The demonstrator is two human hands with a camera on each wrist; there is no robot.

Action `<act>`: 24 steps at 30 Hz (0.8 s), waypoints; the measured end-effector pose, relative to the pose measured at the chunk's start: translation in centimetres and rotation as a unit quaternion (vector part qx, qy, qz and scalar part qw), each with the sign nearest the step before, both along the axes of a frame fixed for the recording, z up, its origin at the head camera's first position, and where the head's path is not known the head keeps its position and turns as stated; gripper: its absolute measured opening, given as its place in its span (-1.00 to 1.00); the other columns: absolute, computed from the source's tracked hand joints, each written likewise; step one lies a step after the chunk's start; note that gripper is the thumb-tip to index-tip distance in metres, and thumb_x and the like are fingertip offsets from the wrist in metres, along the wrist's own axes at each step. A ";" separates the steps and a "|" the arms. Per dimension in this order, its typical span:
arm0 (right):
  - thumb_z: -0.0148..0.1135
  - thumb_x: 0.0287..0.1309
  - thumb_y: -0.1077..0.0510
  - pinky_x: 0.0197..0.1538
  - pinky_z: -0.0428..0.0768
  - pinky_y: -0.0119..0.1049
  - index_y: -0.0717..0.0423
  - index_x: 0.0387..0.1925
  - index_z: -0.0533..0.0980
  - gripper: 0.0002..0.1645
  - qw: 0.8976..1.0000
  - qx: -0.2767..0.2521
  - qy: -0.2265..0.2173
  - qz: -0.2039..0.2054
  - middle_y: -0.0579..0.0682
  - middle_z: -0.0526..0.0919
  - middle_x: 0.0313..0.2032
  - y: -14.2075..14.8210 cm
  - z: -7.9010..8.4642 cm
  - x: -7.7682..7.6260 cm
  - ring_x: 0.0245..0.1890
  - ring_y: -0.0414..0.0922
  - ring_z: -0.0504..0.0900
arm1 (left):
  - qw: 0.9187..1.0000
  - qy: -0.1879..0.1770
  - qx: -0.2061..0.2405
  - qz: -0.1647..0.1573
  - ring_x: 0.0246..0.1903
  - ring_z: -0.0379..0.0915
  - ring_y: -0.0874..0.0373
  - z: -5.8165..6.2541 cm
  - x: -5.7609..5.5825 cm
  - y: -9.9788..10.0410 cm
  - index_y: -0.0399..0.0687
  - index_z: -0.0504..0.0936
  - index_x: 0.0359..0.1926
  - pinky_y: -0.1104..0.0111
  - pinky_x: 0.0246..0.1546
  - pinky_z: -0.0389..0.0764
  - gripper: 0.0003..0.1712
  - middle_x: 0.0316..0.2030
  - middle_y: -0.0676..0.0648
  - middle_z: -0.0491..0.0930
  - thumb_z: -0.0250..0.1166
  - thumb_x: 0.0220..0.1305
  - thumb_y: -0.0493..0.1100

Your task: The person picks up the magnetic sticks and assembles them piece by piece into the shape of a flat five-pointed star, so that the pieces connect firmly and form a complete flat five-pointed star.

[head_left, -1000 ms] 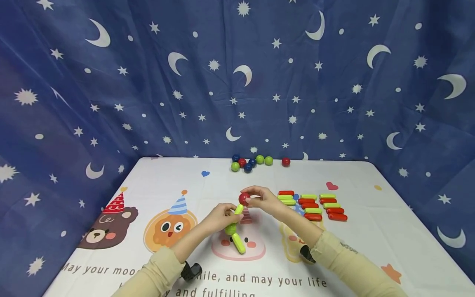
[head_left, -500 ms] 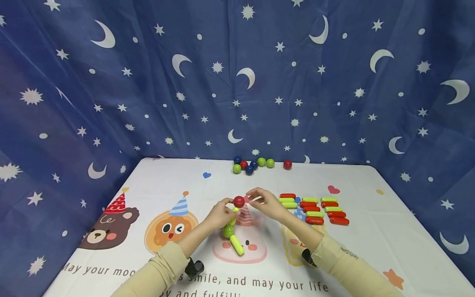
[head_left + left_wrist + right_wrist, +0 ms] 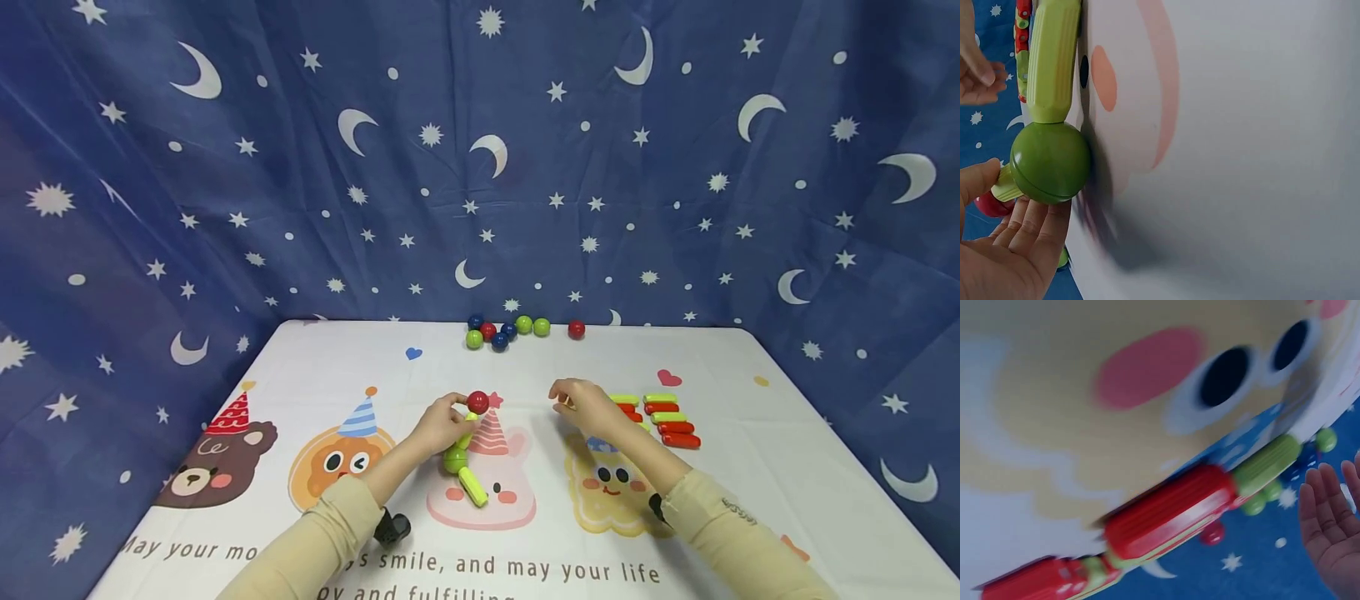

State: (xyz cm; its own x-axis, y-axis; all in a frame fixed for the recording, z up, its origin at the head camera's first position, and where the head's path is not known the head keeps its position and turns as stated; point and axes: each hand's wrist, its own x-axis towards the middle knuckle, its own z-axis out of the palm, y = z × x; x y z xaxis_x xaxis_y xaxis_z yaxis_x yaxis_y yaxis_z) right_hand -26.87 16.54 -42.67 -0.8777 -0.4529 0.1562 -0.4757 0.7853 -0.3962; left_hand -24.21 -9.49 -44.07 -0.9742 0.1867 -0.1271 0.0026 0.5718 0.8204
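My left hand (image 3: 442,423) pinches a yellow-green toy rod (image 3: 467,430) between thumb and fingers. That rod joins a red ball (image 3: 477,402) at its upper end to a green ball (image 3: 455,459) below. A second yellow-green rod (image 3: 1054,62) extends from the green ball, at an angle to the first. The left wrist view shows the green ball close by the fingers, with the red ball (image 3: 992,205) partly hidden behind them. My right hand (image 3: 588,404) holds nothing, over the table beside the loose rods, its fingers relaxed (image 3: 1335,531) in the right wrist view.
Red and yellow-green rods (image 3: 678,427) lie in columns at the right, partly covered by my right hand. Along the back edge sit several red, green and blue balls (image 3: 499,342). A printed white cloth (image 3: 352,346) covers the table, and a blue starry curtain (image 3: 420,208) hangs behind it.
The red ball went from my right fingers onto the upper end of the held rod. My right hand then let go and moved right, toward the loose rods.
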 end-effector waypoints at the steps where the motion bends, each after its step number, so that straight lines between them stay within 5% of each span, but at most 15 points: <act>1: 0.26 0.07 0.34 -0.27 0.54 -0.26 0.23 -0.30 0.56 -0.89 1.000 0.008 0.002 -0.003 0.01 0.60 -0.44 0.4 0.0 -0.1 -0.42 -0.15 0.51 | 1.000 0.000 -0.001 0.000 -0.59 0.34 0.24 -0.1 -0.1 0.0 -0.29 0.40 0.14 0.50 -0.61 0.37 -0.48 -0.47 -0.10 0.57 0.29 0.19 -0.19; 13: 0.32 0.00 0.34 -0.26 0.56 -0.23 0.21 -0.39 0.57 -0.92 0.997 0.074 0.004 -0.011 0.01 0.59 -0.49 3.4 -0.9 -1.1 -0.46 -0.15 0.47 | 1.000 -0.019 0.007 0.011 -0.70 0.24 0.27 0.0 -0.8 -0.4 -0.27 0.40 0.15 0.52 -0.67 0.28 -0.49 -0.50 -0.07 0.56 0.28 0.19 -0.22; 24: 0.38 -0.06 0.34 -0.17 0.59 -0.21 0.24 -0.34 0.57 -0.82 0.993 0.118 -0.003 0.003 0.01 0.59 -0.41 3.2 -1.3 -0.9 -0.40 -0.14 0.51 | 0.999 -0.039 0.031 0.019 -0.71 0.23 0.26 0.1 -0.9 -0.5 -0.27 0.41 0.13 0.53 -0.67 0.27 -0.52 -0.56 -0.01 0.51 0.27 0.20 -0.23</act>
